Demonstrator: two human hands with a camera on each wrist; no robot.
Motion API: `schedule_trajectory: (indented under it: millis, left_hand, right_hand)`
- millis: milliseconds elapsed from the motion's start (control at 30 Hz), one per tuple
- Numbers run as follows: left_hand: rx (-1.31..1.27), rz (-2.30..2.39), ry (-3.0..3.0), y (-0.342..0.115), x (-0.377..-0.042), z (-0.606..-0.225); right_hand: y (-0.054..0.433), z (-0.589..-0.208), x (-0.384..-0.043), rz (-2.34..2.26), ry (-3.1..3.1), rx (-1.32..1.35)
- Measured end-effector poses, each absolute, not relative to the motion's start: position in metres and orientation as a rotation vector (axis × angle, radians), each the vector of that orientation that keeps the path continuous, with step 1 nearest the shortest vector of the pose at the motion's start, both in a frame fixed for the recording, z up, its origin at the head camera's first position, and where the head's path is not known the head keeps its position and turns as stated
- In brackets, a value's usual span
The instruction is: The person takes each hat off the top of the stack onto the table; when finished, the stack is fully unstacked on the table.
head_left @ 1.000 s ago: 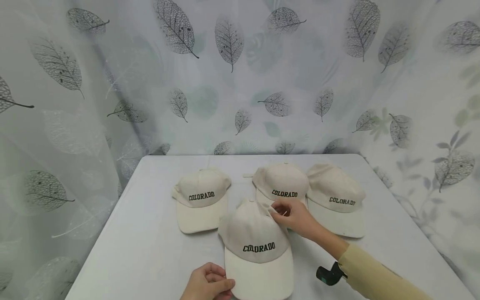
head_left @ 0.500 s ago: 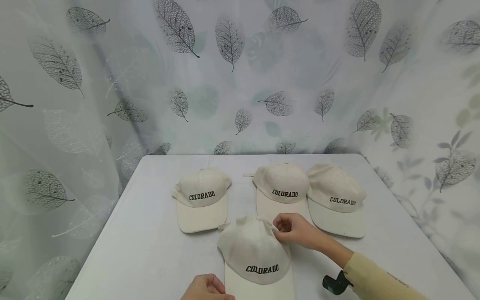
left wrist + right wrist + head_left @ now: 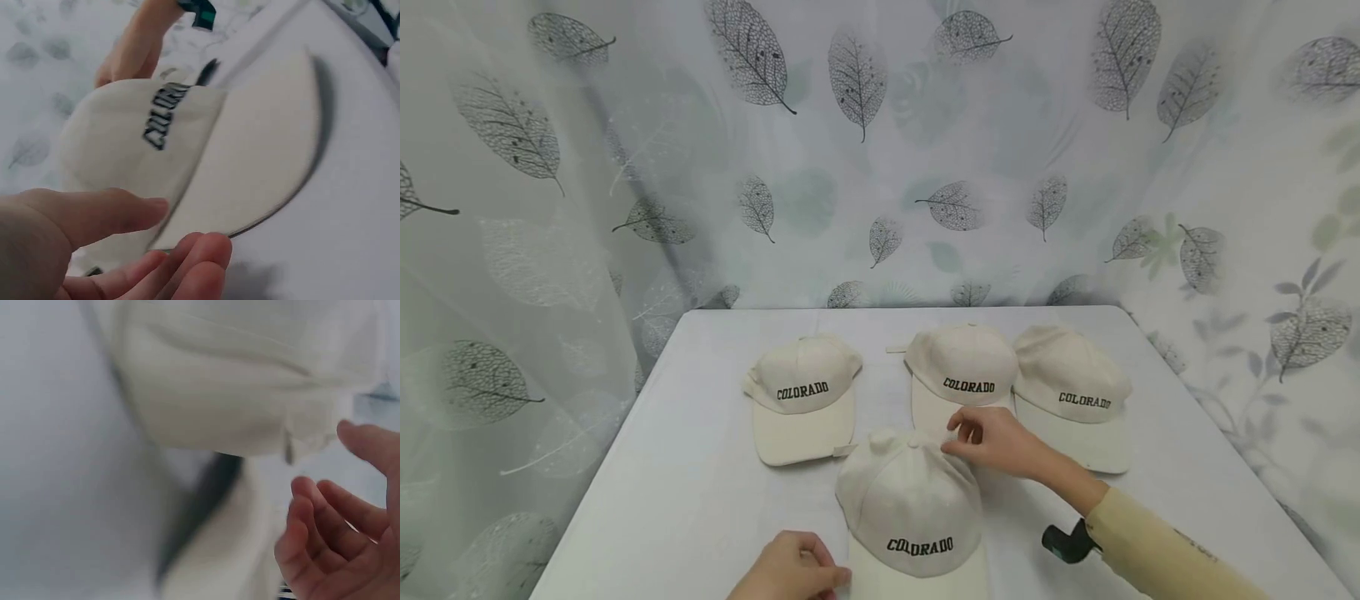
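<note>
A cream baseball cap (image 3: 910, 500) with dark COLORADO lettering lies on the table nearest me, its brim toward me. At its brim's left edge is my left hand (image 3: 790, 567); in the left wrist view the thumb (image 3: 125, 215) and fingers (image 3: 206, 256) stand apart beside the brim (image 3: 250, 150), pinching nothing. My right hand (image 3: 992, 442) is at the back right of the crown, fingers loosely bent. The right wrist view shows its thumb and fingers (image 3: 312, 519) spread apart next to the blurred cap fabric (image 3: 219, 394), gripping nothing.
Farther back on the white table (image 3: 662, 467) lie three similar caps: a left cap (image 3: 805, 375), a middle cap (image 3: 962, 358) and a right cap (image 3: 1067, 375). A leaf-patterned curtain (image 3: 865, 167) hangs behind. A dark device (image 3: 1070, 542) is at the right wrist.
The near cap has come toward me across the table. Both hands have let go of it; the left has shifted slightly left, the right slightly up from the crown.
</note>
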State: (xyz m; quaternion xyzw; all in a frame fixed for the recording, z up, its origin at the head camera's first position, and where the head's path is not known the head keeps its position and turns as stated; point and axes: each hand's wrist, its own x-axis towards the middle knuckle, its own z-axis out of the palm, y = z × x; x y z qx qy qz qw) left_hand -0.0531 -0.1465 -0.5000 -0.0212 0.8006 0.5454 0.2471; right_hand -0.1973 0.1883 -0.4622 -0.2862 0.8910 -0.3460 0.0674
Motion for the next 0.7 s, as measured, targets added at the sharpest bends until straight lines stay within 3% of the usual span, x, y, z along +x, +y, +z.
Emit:
schedule_trajectory:
  millis: [267, 500, 700]
  left_hand:
    - [-0.587, 1.885, 2.238, -0.188, -0.091, -0.473]
    - [-0.616, 2.035, 2.158, -0.201, -0.112, -0.475]
    - [-0.691, 2.103, 2.082, -0.191, -0.125, -0.479]
  right_hand:
    - [0.135, -0.421, -0.246, -1.175, 2.815, -0.876]
    - [0.052, -0.431, -0.288, -1.094, 2.748, -0.712]
    - [0.029, -0.438, -0.311, -0.985, 2.617, -0.532]
